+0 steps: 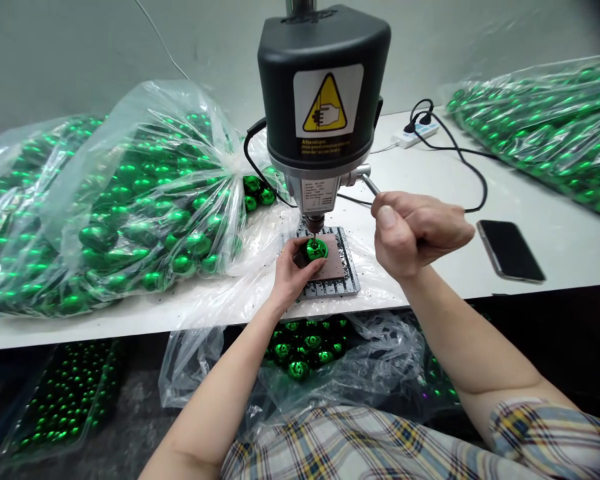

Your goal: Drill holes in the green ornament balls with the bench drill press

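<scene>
A shiny green ball (pixel 317 249) rests on a pinkish board (pixel 336 261) over the metal base (pixel 350 283) of a black drill press (pixel 325 73). My left hand (pixel 295 270) grips the ball from the left, with thumb and fingers round its sides. Directly above, the thin drill bit (pixel 315 235) meets or nearly meets the ball's top; whether it has entered cannot be made out. My right hand (pixel 415 233) is closed round the press's metal lever (pixel 370 183), to the right of the drill head.
Large clear bags of green balls lie at left (pixel 130 193) and back right (pixel 555 133). A phone (pixel 511 251), a power strip (pixel 416 136) and black cables are on the right. Below the table edge, more green balls (pixel 310 343) sit in an open plastic bag.
</scene>
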`<state>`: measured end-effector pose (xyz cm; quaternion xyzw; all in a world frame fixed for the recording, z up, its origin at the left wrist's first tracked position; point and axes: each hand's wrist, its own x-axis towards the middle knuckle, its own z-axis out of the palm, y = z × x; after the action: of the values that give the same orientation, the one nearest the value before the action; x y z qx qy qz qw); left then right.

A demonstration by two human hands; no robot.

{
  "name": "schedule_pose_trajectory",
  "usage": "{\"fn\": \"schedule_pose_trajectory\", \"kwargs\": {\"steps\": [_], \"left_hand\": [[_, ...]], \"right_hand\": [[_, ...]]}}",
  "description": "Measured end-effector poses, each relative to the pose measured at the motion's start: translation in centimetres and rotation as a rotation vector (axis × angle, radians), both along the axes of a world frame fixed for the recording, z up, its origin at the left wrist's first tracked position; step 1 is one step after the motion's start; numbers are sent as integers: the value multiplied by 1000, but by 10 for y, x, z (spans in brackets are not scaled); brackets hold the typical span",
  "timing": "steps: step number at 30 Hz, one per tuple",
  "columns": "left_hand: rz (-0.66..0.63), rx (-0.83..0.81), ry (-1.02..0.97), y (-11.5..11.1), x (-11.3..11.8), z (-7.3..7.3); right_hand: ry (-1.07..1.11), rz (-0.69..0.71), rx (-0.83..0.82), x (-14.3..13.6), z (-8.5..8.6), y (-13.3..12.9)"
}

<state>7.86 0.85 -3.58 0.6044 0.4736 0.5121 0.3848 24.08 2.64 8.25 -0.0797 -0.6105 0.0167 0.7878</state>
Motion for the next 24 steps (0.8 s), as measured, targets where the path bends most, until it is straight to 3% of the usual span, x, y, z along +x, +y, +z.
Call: {"fn": "schedule_pose_trajectory", "kwargs": {"steps": [3,5,8,11,13,24], "left_hand": [[5,5,-1,0,0,-1],[5,2,1,1,-1,-2],[0,-2,1,0,-1,-3],[3,-8,0,-1,-1,-2],[5,-8,10,-1,-1,-1],[4,-5,3,0,-1,-4]], "right_hand": [[-17,-30,37,1,-3,2],[10,-50,-39,0,9,5],[147,-14,-213,-5,47,14],[197,113,-448,-12,88,26],[236,149,-573,-16,104,30],[311,218,-591,-18,106,27]]}}
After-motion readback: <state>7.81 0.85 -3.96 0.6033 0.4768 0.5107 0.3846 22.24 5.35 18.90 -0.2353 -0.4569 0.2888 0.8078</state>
